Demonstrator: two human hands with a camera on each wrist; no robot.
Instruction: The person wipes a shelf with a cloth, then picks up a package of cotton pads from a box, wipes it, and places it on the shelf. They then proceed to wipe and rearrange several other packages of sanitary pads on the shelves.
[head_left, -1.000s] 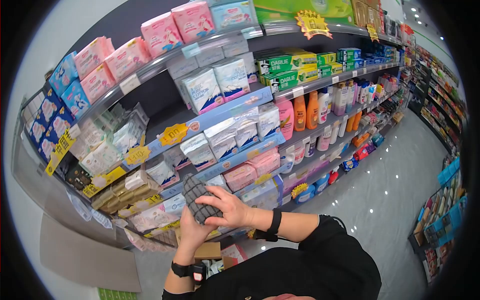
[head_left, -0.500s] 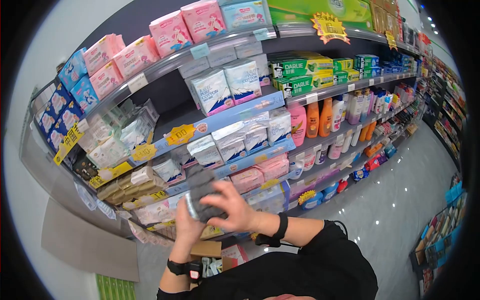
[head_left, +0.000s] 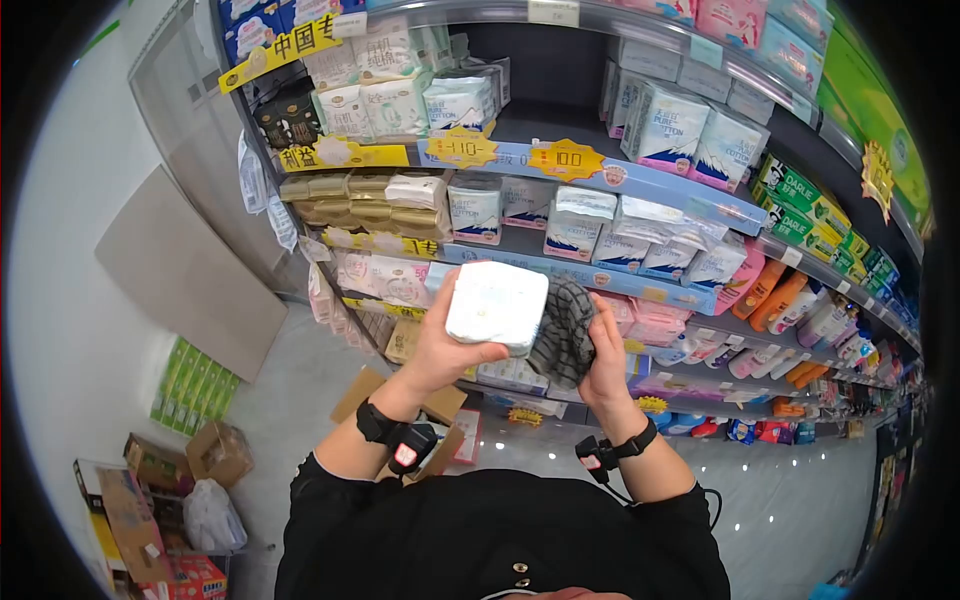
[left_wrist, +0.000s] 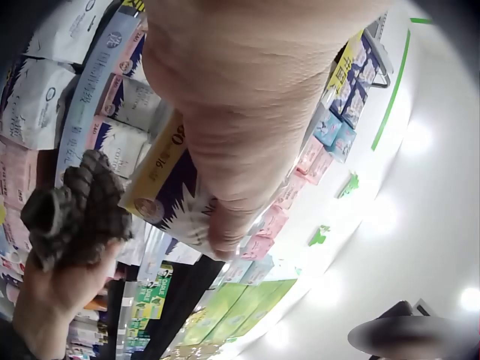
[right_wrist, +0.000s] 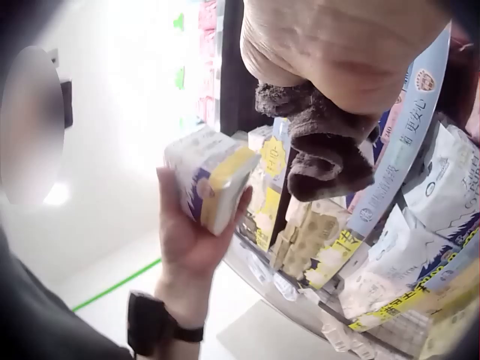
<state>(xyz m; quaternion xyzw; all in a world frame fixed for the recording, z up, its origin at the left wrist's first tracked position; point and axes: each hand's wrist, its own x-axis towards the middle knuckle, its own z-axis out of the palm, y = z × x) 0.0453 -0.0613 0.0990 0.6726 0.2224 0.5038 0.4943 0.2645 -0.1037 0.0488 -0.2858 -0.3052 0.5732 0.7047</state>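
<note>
My left hand [head_left: 430,352] grips a white pack of sanitary pads [head_left: 497,306] by its side, thumb along the near edge, its pale flat face turned up. In the right wrist view the same pack [right_wrist: 204,169] shows a yellow band and a dark blue mountain print. Just right of it, my right hand [head_left: 604,358] holds a crumpled grey checked cloth [head_left: 562,332], fingers behind it. The cloth [left_wrist: 86,199] hangs in loose folds in the left wrist view. Both hands are raised in front of the lower shelves.
Shelves carry similar white packs [head_left: 575,222], gold packs [head_left: 370,205] and pink packs [head_left: 655,325]. Toothpaste boxes [head_left: 800,205] and bottles [head_left: 780,300] stand to the right. An opened carton [head_left: 440,405] sits on the floor below my hands; more cartons [head_left: 135,525] lie at lower left.
The head view has swung left along the shelves. Earlier my right hand held the cloth against my left; now the hands are apart and the white pack shows in the left one.
</note>
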